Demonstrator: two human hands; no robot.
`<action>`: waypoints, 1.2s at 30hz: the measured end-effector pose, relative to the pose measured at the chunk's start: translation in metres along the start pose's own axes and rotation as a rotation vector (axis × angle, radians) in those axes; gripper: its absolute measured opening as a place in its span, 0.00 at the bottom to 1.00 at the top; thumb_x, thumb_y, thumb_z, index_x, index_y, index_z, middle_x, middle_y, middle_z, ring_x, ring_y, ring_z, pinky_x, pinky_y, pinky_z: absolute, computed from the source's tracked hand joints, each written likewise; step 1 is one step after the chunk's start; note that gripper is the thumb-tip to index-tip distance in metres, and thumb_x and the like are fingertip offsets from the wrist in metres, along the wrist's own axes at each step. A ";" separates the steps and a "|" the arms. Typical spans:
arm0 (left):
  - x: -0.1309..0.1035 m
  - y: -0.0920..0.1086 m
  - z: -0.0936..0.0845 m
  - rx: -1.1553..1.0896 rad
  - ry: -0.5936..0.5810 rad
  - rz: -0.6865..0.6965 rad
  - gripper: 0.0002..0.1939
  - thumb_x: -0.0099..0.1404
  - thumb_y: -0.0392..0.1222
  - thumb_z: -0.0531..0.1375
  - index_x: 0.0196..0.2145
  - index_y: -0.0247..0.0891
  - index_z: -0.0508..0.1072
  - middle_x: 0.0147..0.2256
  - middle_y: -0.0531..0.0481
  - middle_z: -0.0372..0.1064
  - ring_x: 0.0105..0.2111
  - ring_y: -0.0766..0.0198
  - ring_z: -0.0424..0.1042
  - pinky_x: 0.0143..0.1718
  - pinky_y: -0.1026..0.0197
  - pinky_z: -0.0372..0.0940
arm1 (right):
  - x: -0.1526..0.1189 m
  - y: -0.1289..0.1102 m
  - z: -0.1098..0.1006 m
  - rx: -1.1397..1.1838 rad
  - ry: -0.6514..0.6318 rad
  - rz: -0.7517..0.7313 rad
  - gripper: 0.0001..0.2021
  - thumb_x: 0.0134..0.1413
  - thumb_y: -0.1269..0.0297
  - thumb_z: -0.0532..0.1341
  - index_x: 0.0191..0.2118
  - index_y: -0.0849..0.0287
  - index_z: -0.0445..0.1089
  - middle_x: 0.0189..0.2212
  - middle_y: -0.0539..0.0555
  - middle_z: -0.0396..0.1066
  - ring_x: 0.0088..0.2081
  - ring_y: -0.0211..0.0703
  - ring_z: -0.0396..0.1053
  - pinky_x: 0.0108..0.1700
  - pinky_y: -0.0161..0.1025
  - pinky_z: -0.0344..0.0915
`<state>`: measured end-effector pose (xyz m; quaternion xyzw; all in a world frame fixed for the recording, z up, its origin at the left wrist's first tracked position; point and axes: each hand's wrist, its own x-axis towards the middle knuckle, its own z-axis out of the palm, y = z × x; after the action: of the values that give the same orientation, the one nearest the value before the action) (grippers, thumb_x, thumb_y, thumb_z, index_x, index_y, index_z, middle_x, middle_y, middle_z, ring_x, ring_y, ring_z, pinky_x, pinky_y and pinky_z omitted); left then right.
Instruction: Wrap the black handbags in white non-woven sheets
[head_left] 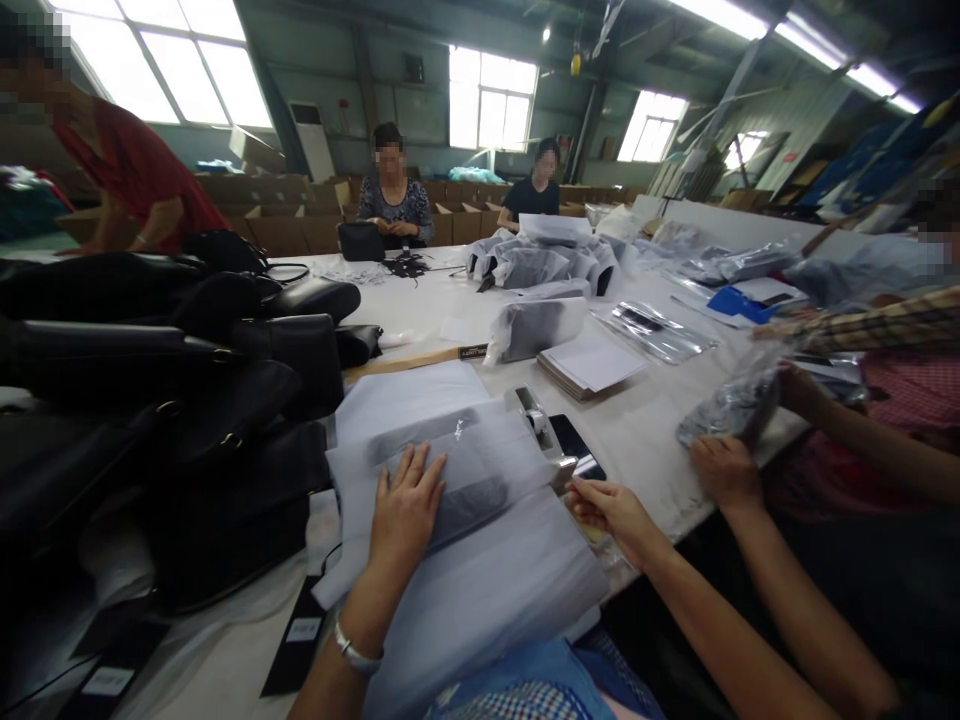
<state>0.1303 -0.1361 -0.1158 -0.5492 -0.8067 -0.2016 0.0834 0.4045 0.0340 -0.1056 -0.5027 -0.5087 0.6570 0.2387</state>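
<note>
A dark bag wrapped in thin white tissue paper [474, 505] lies flat in front of me. My left hand [409, 500], with a silver bracelet at the wrist, rests on the wrapped bag with its fingers spread. Just right of the paper, my right hand [611, 508] is pinched at the metal tape dispenser [534, 415]; what is between its fingertips is too small to name. A dark phone [576, 448] lies beside the dispenser. More white tissue sheets [495, 600] lie beneath the wrapped bag.
Black bags [217, 480] are heaped at the left. Ahead are a stack of white card [592, 362], a wrapped bag [534, 328] and clear plastic sleeves [656, 332]. At the right, a co-worker's hands hold a plastic-wrapped item [731, 405]. Other people stand or sit around the table.
</note>
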 end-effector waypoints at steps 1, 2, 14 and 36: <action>0.000 0.000 0.000 0.005 -0.003 0.002 0.20 0.71 0.41 0.53 0.59 0.47 0.68 0.64 0.45 0.58 0.64 0.46 0.57 0.58 0.35 0.59 | 0.005 0.002 -0.002 -0.045 -0.014 -0.020 0.23 0.42 0.45 0.71 0.35 0.62 0.78 0.28 0.55 0.76 0.26 0.36 0.70 0.31 0.34 0.67; 0.000 0.000 0.000 0.012 -0.007 0.004 0.20 0.71 0.41 0.52 0.59 0.46 0.68 0.64 0.45 0.58 0.64 0.46 0.57 0.58 0.35 0.59 | 0.010 0.003 -0.005 -0.121 -0.022 -0.061 0.22 0.44 0.45 0.69 0.34 0.62 0.78 0.26 0.53 0.75 0.25 0.36 0.68 0.30 0.34 0.65; 0.003 -0.003 -0.006 -0.010 -0.045 0.005 0.23 0.72 0.42 0.50 0.63 0.43 0.62 0.64 0.46 0.58 0.65 0.47 0.55 0.58 0.37 0.60 | 0.010 -0.032 -0.033 -1.523 0.224 -0.607 0.14 0.65 0.60 0.54 0.34 0.55 0.77 0.32 0.54 0.77 0.32 0.45 0.73 0.30 0.37 0.57; -0.007 -0.064 0.006 -0.581 0.175 -0.225 0.29 0.70 0.38 0.54 0.67 0.40 0.53 0.65 0.41 0.56 0.65 0.58 0.57 0.64 0.50 0.57 | 0.065 -0.142 0.249 -1.482 -1.118 -1.232 0.13 0.59 0.55 0.59 0.31 0.54 0.78 0.25 0.50 0.76 0.27 0.38 0.69 0.30 0.34 0.54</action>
<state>0.0741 -0.1595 -0.1390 -0.4379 -0.7610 -0.4778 -0.0304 0.1266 0.0328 -0.0092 0.1840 -0.9735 0.0940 -0.0979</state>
